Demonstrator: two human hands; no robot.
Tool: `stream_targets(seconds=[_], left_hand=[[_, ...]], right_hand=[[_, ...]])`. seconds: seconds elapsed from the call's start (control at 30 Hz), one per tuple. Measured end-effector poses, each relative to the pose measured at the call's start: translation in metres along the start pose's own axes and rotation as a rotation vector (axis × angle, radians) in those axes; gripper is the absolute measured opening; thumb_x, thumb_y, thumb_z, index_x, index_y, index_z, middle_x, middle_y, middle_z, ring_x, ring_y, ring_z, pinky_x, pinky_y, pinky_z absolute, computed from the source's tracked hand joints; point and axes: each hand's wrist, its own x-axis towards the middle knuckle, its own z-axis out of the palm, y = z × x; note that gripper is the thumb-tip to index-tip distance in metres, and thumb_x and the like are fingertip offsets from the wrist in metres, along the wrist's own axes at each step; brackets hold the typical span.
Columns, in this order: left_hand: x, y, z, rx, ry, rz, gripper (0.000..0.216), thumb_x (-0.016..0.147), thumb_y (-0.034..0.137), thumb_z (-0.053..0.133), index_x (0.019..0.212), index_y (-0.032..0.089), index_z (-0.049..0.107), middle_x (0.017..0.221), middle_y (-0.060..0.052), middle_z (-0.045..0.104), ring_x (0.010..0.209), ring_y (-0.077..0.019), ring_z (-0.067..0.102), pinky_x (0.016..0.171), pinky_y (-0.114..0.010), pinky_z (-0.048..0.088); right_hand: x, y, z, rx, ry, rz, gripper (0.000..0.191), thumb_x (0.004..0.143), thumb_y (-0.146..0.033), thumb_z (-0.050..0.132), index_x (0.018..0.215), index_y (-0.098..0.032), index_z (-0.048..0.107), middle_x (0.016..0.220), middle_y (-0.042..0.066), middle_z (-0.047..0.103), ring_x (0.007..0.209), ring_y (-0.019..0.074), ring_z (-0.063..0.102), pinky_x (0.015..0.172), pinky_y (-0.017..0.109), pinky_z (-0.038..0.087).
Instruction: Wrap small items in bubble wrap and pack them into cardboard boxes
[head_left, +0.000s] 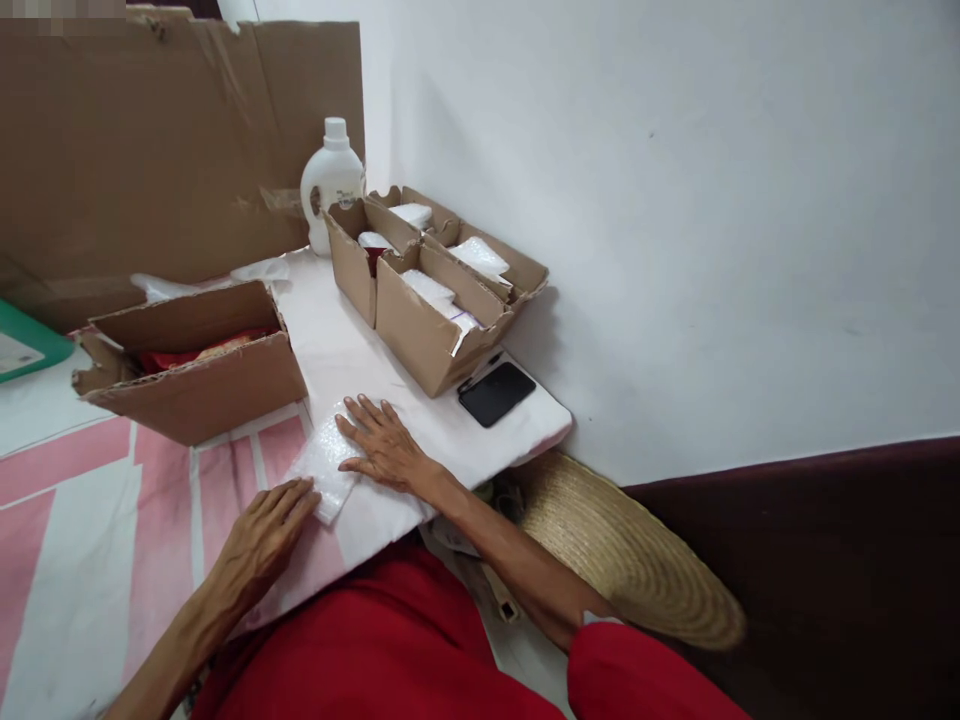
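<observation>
A small, clear bubble wrap pouch (328, 458) lies on the cloth-covered table near its front edge. My right hand (386, 450) rests flat on the pouch's right side, fingers spread. At the pouch's lower left edge is my left hand (274, 520), its fingers bent and close together with the tips on the plastic; its thumb is mostly hidden. An open cardboard box (202, 395) holding red packets (199, 352) stands beyond my left hand. Past my right hand lies a black phone (496, 393).
Joined cardboard trays (420, 345) with white bubble-wrapped pieces (427, 287) stand by the wall. Behind them is a white jug (330, 185). A large cardboard sheet (180, 150) closes off the back. A green container (30, 340) is far left; a woven straw hat (622, 550) sits below the table's right edge.
</observation>
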Motion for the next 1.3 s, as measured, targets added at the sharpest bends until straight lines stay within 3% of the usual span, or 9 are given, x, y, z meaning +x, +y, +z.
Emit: stream_targets(seconds=[0.2, 0.3, 0.4, 0.53, 0.67, 0.87, 1.07, 1.17, 1.3], left_hand=[[0.014, 0.024, -0.029, -0.088, 0.002, -0.018, 0.033, 0.091, 0.005, 0.045, 0.115, 0.019, 0.063, 0.098, -0.004, 0.074, 0.087, -0.0187, 0.065, 0.081, -0.034, 0.045], [0.026, 0.031, -0.041, -0.162, 0.005, -0.033, 0.033, 0.091, 0.005, 0.046, 0.116, 0.019, 0.061, 0.087, -0.001, 0.071, 0.080, -0.0181, 0.062, 0.079, -0.034, 0.044], [0.038, 0.032, -0.042, -0.269, 0.032, -0.066, 0.034, 0.093, 0.008, 0.047, 0.123, 0.021, 0.058, 0.085, 0.000, 0.070, 0.078, -0.0163, 0.062, 0.075, -0.032, 0.045], [0.052, 0.027, -0.032, -0.364, 0.145, -0.233, 0.034, 0.098, 0.018, 0.052, 0.132, 0.022, 0.054, 0.104, -0.004, 0.072, 0.095, -0.0165, 0.066, 0.085, -0.030, 0.050], [0.056, 0.026, -0.026, -0.323, 0.254, -0.359, 0.044, 0.097, 0.020, 0.056, 0.140, 0.025, 0.050, 0.125, -0.008, 0.066, 0.116, -0.0220, 0.063, 0.101, -0.039, 0.049], [0.048, 0.045, -0.003, -0.185, 0.185, -0.209, 0.057, 0.094, 0.012, 0.053, 0.149, 0.025, 0.043, 0.135, -0.013, 0.064, 0.126, -0.0241, 0.060, 0.104, -0.039, 0.047], [0.042, 0.053, 0.038, -0.097, -0.016, -0.201, 0.074, 0.099, 0.042, 0.051, 0.161, 0.017, 0.021, 0.162, -0.016, 0.039, 0.153, -0.0302, 0.030, 0.121, -0.047, 0.028], [0.037, 0.051, 0.049, -0.115, -0.014, -0.190, 0.073, 0.099, 0.042, 0.050, 0.161, 0.017, 0.020, 0.164, -0.016, 0.034, 0.156, -0.0291, 0.022, 0.123, -0.048, 0.025], [0.035, 0.047, 0.054, -0.163, -0.014, -0.202, 0.068, 0.100, 0.039, 0.047, 0.160, 0.019, 0.025, 0.163, -0.015, 0.038, 0.155, -0.0282, 0.025, 0.122, -0.048, 0.027]], right_hand=[[-0.037, -0.037, -0.024, 0.331, 0.099, -0.147, 0.088, 0.078, -0.073, 0.072, 0.140, -0.013, 0.055, 0.133, 0.018, 0.063, 0.125, 0.0304, 0.055, 0.107, 0.047, 0.044], [-0.064, -0.056, -0.017, 0.462, 0.079, -0.153, 0.068, 0.084, -0.060, 0.074, 0.132, -0.016, 0.059, 0.118, 0.013, 0.068, 0.110, 0.0259, 0.060, 0.098, 0.041, 0.049], [-0.077, -0.069, -0.004, 0.573, 0.161, 0.022, 0.020, 0.100, -0.036, 0.059, 0.105, -0.018, 0.068, 0.097, 0.008, 0.070, 0.096, 0.0208, 0.062, 0.088, 0.034, 0.051], [-0.070, -0.072, 0.003, 0.690, 0.310, 0.310, 0.033, 0.099, -0.030, 0.057, 0.068, -0.021, 0.055, 0.073, 0.001, 0.059, 0.073, 0.0164, 0.057, 0.069, 0.027, 0.048], [-0.058, -0.064, -0.001, 0.773, 0.367, 0.486, 0.021, 0.094, -0.032, 0.062, 0.077, -0.021, 0.057, 0.069, -0.004, 0.054, 0.064, 0.0137, 0.052, 0.062, 0.025, 0.043], [-0.049, -0.051, 0.006, 0.752, 0.375, 0.575, 0.034, 0.092, -0.031, 0.063, 0.122, -0.017, 0.057, 0.073, -0.004, 0.060, 0.066, 0.0159, 0.060, 0.067, 0.026, 0.049], [-0.047, -0.058, 0.006, 0.333, 0.380, 0.604, 0.043, 0.097, -0.027, 0.056, 0.137, -0.011, 0.053, 0.102, 0.014, 0.070, 0.095, 0.0271, 0.067, 0.087, 0.040, 0.056], [-0.049, -0.063, 0.001, 0.168, 0.359, 0.424, 0.056, 0.100, -0.032, 0.054, 0.151, -0.010, 0.043, 0.138, 0.022, 0.060, 0.129, 0.0332, 0.055, 0.110, 0.050, 0.046], [-0.050, -0.058, 0.008, 0.154, 0.159, 0.184, 0.067, 0.103, -0.047, 0.050, 0.157, -0.011, 0.036, 0.161, 0.018, 0.040, 0.153, 0.0317, 0.029, 0.123, 0.054, 0.029]])
